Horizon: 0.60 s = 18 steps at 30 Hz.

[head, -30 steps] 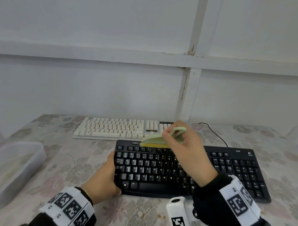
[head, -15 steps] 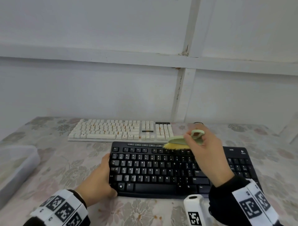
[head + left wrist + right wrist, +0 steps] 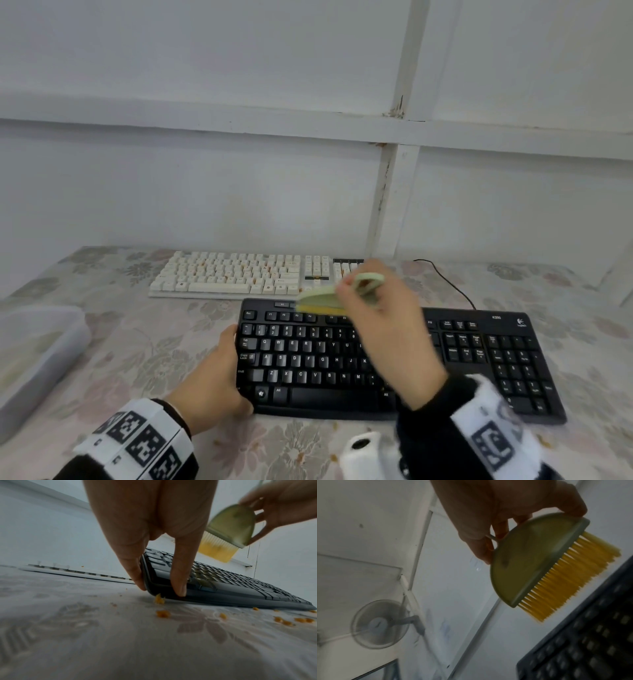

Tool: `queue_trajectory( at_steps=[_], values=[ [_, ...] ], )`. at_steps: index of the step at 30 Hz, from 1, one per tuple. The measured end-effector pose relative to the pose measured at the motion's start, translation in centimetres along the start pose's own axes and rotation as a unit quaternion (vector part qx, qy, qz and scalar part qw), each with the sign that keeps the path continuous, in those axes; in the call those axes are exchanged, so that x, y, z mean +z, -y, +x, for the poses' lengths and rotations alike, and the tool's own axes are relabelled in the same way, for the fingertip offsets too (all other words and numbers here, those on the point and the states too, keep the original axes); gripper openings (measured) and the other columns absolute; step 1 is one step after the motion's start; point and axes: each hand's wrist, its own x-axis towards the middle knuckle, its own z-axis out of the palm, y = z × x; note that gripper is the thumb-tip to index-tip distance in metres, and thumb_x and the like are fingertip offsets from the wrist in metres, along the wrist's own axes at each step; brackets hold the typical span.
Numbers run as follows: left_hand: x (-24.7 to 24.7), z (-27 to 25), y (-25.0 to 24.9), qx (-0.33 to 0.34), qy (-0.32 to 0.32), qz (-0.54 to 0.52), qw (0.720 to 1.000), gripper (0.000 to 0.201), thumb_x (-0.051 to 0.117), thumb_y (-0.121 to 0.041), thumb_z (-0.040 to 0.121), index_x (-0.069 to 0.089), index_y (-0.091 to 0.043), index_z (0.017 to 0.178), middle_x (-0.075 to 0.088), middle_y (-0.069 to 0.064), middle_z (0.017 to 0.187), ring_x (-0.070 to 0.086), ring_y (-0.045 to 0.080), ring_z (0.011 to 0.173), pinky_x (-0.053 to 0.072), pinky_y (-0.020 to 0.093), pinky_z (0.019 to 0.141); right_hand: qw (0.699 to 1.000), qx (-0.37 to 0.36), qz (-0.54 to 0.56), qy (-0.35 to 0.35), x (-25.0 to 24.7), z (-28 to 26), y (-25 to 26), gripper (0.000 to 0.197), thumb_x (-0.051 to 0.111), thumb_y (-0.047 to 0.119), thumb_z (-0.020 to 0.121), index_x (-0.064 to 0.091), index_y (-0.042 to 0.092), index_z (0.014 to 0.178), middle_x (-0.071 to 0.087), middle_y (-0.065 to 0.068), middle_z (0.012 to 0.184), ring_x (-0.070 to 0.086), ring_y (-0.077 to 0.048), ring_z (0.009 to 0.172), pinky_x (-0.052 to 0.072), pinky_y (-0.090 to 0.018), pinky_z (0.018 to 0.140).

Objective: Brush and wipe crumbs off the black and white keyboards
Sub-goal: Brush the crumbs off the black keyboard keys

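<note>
The black keyboard (image 3: 308, 359) lies near me on the floral tablecloth, with the white keyboard (image 3: 233, 277), speckled with orange crumbs, behind it. My left hand (image 3: 219, 377) grips the black keyboard's left front corner (image 3: 240, 586), thumb on the front edge and fingers (image 3: 132, 568) against the left side. My right hand (image 3: 387, 329) holds a green brush (image 3: 322, 301) with yellow bristles by its loop handle, just above the function-key row. The right wrist view shows the brush (image 3: 530, 561) tilted, bristles off the keys (image 3: 582, 649). Orange crumbs (image 3: 163, 614) lie on the cloth before the keyboard.
A clear plastic tub (image 3: 37, 353) stands at the table's left edge. A black cable (image 3: 452, 284) runs from behind the black keyboard to the white wall. The right wrist view catches a wall fan (image 3: 380, 623).
The brush swept right along the black keyboard's top row, then came back left toward the function keys. My left hand has stayed on the keyboard's left corner.
</note>
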Motion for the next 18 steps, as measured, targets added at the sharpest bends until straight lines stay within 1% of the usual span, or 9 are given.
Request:
queue_trajectory(
  at_steps=[2,3,5,6,8,11,13,15,18],
  values=[
    [-0.1,-0.1,-0.1,-0.002,-0.001,0.005,1.000,0.098,0.070,0.002,0.065,0.008,-0.022,0.137,0.055,-0.007,0.099,0.057,0.007,0.082,0.045,0.013,0.061,0.999,0.009,-0.010,0.040,3.0,-0.1,0.7,0.015,0.055,0.022,0.092,0.053,0.023,0.077,0.059,0.007,0.079,0.056,-0.003,0.074,0.049,-0.020,0.071],
    [-0.1,-0.1,-0.2,-0.004,-0.003,0.008,1.000,0.098,0.070,0.001,0.066,0.007,-0.021,0.138,0.053,-0.009,0.097,0.055,0.006,0.081,0.045,0.013,0.060,0.999,0.009,-0.025,0.045,4.3,-0.1,0.7,0.016,0.054,0.025,0.092,0.052,0.025,0.077,0.059,0.007,0.080,0.057,-0.008,0.077,0.052,-0.029,0.077],
    [-0.2,-0.2,-0.4,-0.007,-0.004,0.021,1.000,0.101,0.071,-0.002,0.067,0.003,-0.020,0.140,0.049,-0.013,0.094,0.052,0.003,0.079,0.044,0.014,0.059,0.998,0.001,-0.039,0.053,6.4,-0.3,0.6,0.014,0.052,0.031,0.092,0.050,0.025,0.079,0.057,0.007,0.080,0.055,-0.015,0.084,0.048,-0.047,0.088],
    [-0.2,-0.1,-0.4,-0.009,-0.004,0.027,1.000,0.102,0.071,-0.003,0.067,0.002,-0.019,0.141,0.048,-0.014,0.093,0.051,0.003,0.077,0.045,0.015,0.059,0.997,0.000,-0.047,0.054,7.1,-0.5,0.5,0.012,0.050,0.033,0.090,0.048,0.026,0.081,0.056,0.009,0.082,0.052,-0.014,0.088,0.042,-0.052,0.093],
    [-0.1,-0.1,-0.4,-0.010,-0.002,0.027,1.000,0.101,0.070,-0.003,0.067,0.003,-0.019,0.141,0.048,-0.014,0.093,0.052,0.003,0.077,0.045,0.013,0.059,0.995,0.009,-0.090,0.049,7.4,-0.6,-0.1,0.011,0.050,0.033,0.091,0.048,0.027,0.082,0.055,0.012,0.084,0.048,-0.010,0.094,0.032,-0.055,0.102],
    [-0.1,-0.1,-0.2,-0.005,-0.005,0.015,1.000,0.099,0.071,0.000,0.065,0.009,-0.019,0.139,0.052,-0.010,0.095,0.053,0.004,0.079,0.044,0.012,0.059,0.990,0.023,-0.141,0.018,6.1,-0.4,-0.7,0.014,0.048,0.032,0.094,0.045,0.029,0.081,0.052,0.015,0.081,0.048,-0.010,0.094,0.026,-0.054,0.106],
    [-0.1,-0.1,-0.1,-0.005,-0.003,0.007,1.000,0.098,0.070,0.001,0.064,0.010,-0.020,0.138,0.053,-0.009,0.096,0.054,0.005,0.081,0.044,0.012,0.060,0.990,0.018,-0.143,-0.002,5.5,-0.3,-0.7,0.015,0.048,0.032,0.093,0.043,0.032,0.080,0.050,0.015,0.080,0.047,-0.011,0.093,0.028,-0.052,0.104],
    [-0.1,0.0,-0.1,-0.002,-0.006,0.005,1.000,0.097,0.070,0.002,0.064,0.010,-0.020,0.138,0.052,-0.010,0.097,0.054,0.005,0.081,0.044,0.012,0.059,0.996,0.004,-0.088,0.014,5.6,-0.6,-0.3,0.013,0.047,0.035,0.090,0.043,0.032,0.078,0.051,0.013,0.078,0.049,-0.015,0.090,0.033,-0.048,0.096],
    [0.0,0.0,0.1,0.000,-0.007,0.002,1.000,0.096,0.070,0.002,0.064,0.012,-0.021,0.137,0.053,-0.009,0.097,0.055,0.006,0.082,0.044,0.013,0.058,0.999,0.017,-0.034,0.019,5.3,-1.1,-0.3,0.017,0.041,0.044,0.084,0.045,0.028,0.078,0.052,0.011,0.078,0.052,-0.018,0.089,0.038,-0.058,0.097]
  ],
)
